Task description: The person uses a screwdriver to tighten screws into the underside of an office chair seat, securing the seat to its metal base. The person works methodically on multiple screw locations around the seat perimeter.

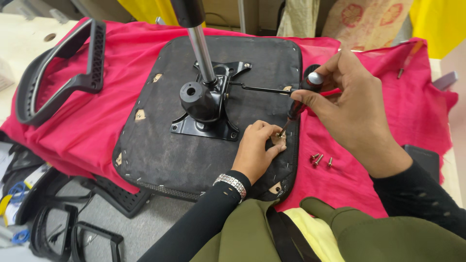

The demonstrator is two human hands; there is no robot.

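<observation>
From over the person's shoulder, one upturned chair seat (160, 145) lay black and flat on a red cloth (77, 131) spread over the table (19, 43), and everything else sat around that seat. One black metal plate (204, 121) was bolted at the seat's middle, with one shiny gas-lift column (201, 53) rising from it towards the top of the view and one thin lever rod (257, 89) running from the plate towards the seat's right edge.

The right hand (354, 106) was clenched round one screwdriver (300, 99), whose tip came down just inside the seat's right edge. The left hand (255, 150) rested on the seat there, fingers curled and pinching at the spot where the tip met the seat; what it pinched was too small to tell. One beaded bracelet (232, 184) circled that wrist.

Just right of the seat, three loose screws (320, 159) lay together on the cloth. Left of the seat, one black plastic armrest (63, 73) lay on the cloth, its far end over the table. Below the seat's left corner, off the table, more black chair parts (73, 237) lay on the floor; I could not count them surely.
</observation>
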